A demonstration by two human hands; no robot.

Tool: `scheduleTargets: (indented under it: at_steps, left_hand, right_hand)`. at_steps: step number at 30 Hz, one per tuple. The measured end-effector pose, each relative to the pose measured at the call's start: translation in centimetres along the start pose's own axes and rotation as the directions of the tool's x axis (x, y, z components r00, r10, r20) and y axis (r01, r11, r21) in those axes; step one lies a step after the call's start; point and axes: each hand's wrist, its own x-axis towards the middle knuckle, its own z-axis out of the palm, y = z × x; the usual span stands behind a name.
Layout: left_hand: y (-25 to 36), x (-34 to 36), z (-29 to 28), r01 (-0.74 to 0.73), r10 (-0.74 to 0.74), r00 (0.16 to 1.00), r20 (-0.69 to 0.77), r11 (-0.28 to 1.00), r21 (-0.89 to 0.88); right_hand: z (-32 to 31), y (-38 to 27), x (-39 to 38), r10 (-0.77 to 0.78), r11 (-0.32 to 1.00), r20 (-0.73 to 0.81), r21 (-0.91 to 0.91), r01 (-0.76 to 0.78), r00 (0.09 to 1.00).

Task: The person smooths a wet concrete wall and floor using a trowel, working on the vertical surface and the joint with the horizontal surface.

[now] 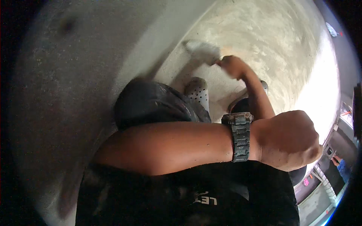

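My right hand point(232, 67) is closed around a trowel point(204, 51), its pale blade blurred. The blade lies against the light, smeared cement surface point(260, 41), close to the line where that surface meets a darker grey one. Its handle is hidden inside my fist. Across the front of me runs my left forearm, with a bulky dark watch point(240, 141) on the wrist. My left hand point(290, 139) is curled into a fist near my right knee, the back of it uppermost. Whatever its fingers may hold is out of sight.
A grey clog with holes point(197, 92) is on my foot below the trowel; the other shoe is partly hidden behind my right arm. Dark grey concrete point(71, 94) fills the left side. At the far right, a person in blue point(343, 170) shows beyond a bright edge.
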Motion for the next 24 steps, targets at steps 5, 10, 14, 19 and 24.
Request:
scheduleTargets:
  at_steps: [5, 10, 14, 19, 24]
  left_hand:
    - [0.8, 1.2, 1.4, 0.011, -0.007, 0.999, 0.05, 0.996, -0.091]
    - [0.5, 1.1, -0.4, 0.09, -0.094, 0.993, -0.073, 0.995, -0.051]
    - [0.3, 1.2, -1.0, 0.061, -0.056, 0.985, 0.161, 0.998, -0.026]
    - [0.0, 1.1, 0.2, 0.006, -0.008, 1.0, -0.022, 0.995, -0.098]
    - [0.3, 1.1, 0.4, 0.027, -0.022, 0.998, 0.057, 0.997, -0.072]
  right_hand:
    - [1.9, 6.3, 7.8, -0.346, 0.794, -0.162, -0.576, 0.196, 0.924]
    - [8.9, -3.1, 0.1, -0.091, 0.934, 0.043, -0.342, 0.101, 0.995]
    - [6.2, -1.9, -1.0, -0.088, 0.881, 0.21, -0.439, 0.174, 0.974]
    - [-1.0, 4.5, 0.8, -0.029, 0.999, -0.302, -0.026, 0.022, 0.953]
    - [2.8, 5.9, 5.1, -0.147, 0.979, -0.323, -0.181, 0.092, 0.935]
